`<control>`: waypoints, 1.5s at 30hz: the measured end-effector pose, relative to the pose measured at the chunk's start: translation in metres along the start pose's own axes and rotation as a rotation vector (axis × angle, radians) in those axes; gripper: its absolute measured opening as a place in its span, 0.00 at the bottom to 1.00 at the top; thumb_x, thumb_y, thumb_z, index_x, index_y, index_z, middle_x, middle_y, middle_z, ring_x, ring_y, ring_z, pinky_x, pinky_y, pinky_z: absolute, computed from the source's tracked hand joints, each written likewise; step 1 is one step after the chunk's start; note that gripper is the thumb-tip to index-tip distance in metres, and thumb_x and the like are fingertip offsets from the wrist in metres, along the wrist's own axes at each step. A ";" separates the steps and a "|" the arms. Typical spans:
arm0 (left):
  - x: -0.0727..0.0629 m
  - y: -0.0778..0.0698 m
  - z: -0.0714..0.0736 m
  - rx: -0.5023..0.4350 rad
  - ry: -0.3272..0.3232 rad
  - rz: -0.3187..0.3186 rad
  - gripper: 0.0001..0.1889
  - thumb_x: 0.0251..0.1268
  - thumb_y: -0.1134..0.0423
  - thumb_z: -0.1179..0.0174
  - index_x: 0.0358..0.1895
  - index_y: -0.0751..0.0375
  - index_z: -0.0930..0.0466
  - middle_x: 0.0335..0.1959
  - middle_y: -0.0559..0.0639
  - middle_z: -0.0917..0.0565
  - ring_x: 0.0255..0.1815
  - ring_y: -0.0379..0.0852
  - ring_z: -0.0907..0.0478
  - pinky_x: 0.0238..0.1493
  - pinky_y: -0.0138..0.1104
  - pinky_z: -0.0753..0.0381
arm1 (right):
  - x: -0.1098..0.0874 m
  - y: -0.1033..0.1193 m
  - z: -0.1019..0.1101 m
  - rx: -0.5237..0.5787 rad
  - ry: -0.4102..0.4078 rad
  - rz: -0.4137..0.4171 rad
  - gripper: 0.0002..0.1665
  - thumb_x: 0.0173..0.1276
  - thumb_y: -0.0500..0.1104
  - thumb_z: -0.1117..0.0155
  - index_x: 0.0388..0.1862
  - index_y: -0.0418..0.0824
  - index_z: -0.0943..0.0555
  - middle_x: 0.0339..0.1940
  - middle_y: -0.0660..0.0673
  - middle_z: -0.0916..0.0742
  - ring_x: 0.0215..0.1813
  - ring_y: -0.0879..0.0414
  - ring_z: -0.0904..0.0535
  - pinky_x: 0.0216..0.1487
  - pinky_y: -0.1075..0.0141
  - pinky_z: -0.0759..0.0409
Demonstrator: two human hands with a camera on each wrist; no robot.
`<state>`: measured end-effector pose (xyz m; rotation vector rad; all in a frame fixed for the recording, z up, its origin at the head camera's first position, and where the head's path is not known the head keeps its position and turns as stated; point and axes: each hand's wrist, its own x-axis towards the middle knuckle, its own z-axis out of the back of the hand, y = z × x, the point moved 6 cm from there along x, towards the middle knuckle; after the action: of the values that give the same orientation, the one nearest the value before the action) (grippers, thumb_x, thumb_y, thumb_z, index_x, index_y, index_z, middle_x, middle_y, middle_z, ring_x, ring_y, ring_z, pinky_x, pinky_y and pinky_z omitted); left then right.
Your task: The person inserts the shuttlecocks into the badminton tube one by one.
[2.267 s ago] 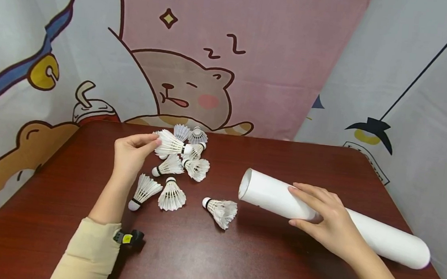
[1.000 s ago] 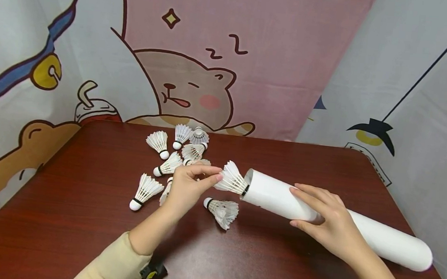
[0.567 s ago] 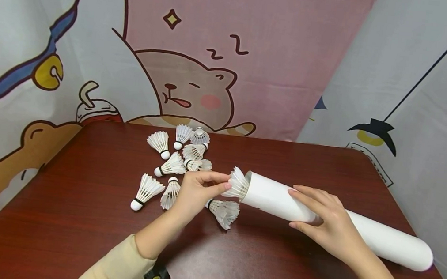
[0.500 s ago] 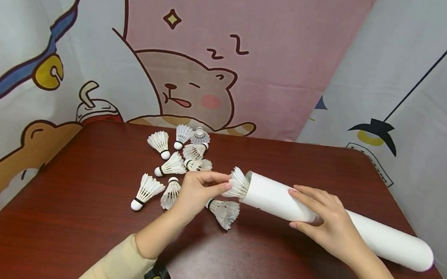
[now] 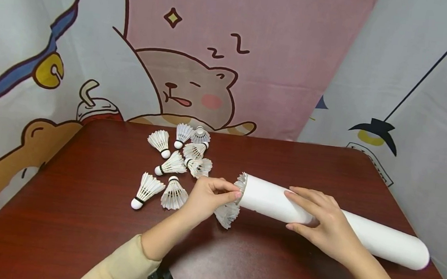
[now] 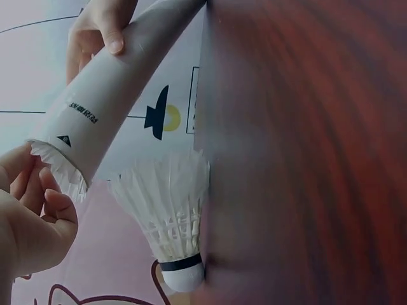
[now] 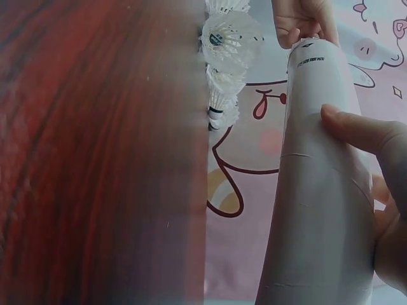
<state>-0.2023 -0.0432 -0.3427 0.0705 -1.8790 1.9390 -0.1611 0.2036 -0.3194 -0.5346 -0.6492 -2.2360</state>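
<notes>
A long white shuttlecock tube (image 5: pixel 272 199) slants across the right half of the table, its mouth to the left and raised. My right hand (image 5: pixel 326 221) grips it round the middle, thumb on the near side. At the mouth, my left hand (image 5: pixel 212 200) pinches the feather skirt of a shuttlecock (image 5: pixel 240 182) between thumb and fingertips. Only the feather tips stick out; the cork end is hidden inside the tube. In the left wrist view, the feathers (image 6: pixel 60 168) fan out at the tube's rim. Below the left hand, another shuttlecock (image 5: pixel 226 214) lies partly covered.
Several loose shuttlecocks lie left of the tube, among them one near the front (image 5: pixel 147 190), one beside it (image 5: pixel 174 193) and a cluster farther back (image 5: pixel 199 166). The brown table (image 5: pixel 276 268) ends at a cartoon-printed cloth (image 5: pixel 278 64) behind.
My left hand has carried a shuttlecock from the pile rightward to the tube and pushed it in, cork first, up to its feather tips. The right hand keeps its grip on the tube.
</notes>
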 end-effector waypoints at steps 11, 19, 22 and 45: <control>-0.003 0.013 -0.012 -0.074 0.077 0.119 0.07 0.57 0.78 0.38 0.37 0.81 0.18 0.33 0.63 0.15 0.29 0.36 0.22 0.31 0.28 0.23 | 0.000 0.002 -0.005 0.020 0.029 -0.014 0.43 0.44 0.46 0.19 0.63 0.47 0.23 0.62 0.47 0.22 0.60 0.52 0.29 0.54 0.58 0.39; -0.004 0.014 -0.017 -0.060 0.157 0.104 0.08 0.56 0.78 0.40 0.38 0.82 0.18 0.33 0.65 0.15 0.28 0.35 0.23 0.32 0.29 0.22 | -0.001 0.003 -0.006 0.034 0.044 -0.007 0.43 0.44 0.46 0.19 0.63 0.48 0.23 0.63 0.48 0.23 0.59 0.53 0.30 0.54 0.62 0.39; -0.003 0.010 -0.015 -0.053 0.197 0.067 0.08 0.57 0.78 0.40 0.38 0.82 0.19 0.34 0.66 0.16 0.30 0.35 0.22 0.33 0.28 0.22 | -0.001 0.003 -0.006 0.034 0.042 -0.004 0.43 0.44 0.46 0.19 0.64 0.48 0.23 0.63 0.48 0.23 0.59 0.53 0.29 0.53 0.62 0.39; 0.012 -0.022 0.118 0.396 0.174 0.071 0.13 0.57 0.65 0.31 0.46 0.63 0.14 0.35 0.51 0.14 0.26 0.45 0.26 0.22 0.33 0.26 | -0.002 -0.004 0.004 0.027 0.022 -0.037 0.44 0.43 0.44 0.19 0.64 0.47 0.23 0.62 0.45 0.22 0.59 0.54 0.30 0.51 0.62 0.39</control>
<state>-0.2365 -0.1540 -0.3088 -0.0452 -1.3857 2.2613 -0.1621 0.2092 -0.3183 -0.4875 -0.6825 -2.2614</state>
